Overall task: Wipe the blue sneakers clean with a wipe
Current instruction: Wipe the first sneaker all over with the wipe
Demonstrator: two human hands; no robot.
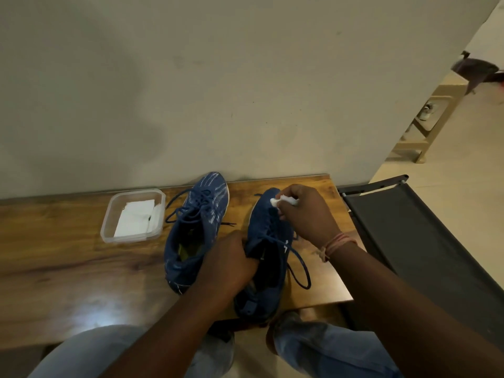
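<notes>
Two blue sneakers stand on a wooden table (68, 257), toes toward the wall. The left sneaker (195, 225) lies free, its laces loose. My left hand (227, 264) grips the collar of the right sneaker (266, 268) at its inner side. My right hand (306, 214) pinches a small white wipe (282, 201) and presses it on the toe part of that right sneaker. A thread band circles my right wrist.
A clear plastic container (133, 215) with white folded wipes sits left of the sneakers near the wall. A dark chair (425, 241) stands right of the table. My knees in jeans are under the table's front edge. A plain wall rises behind.
</notes>
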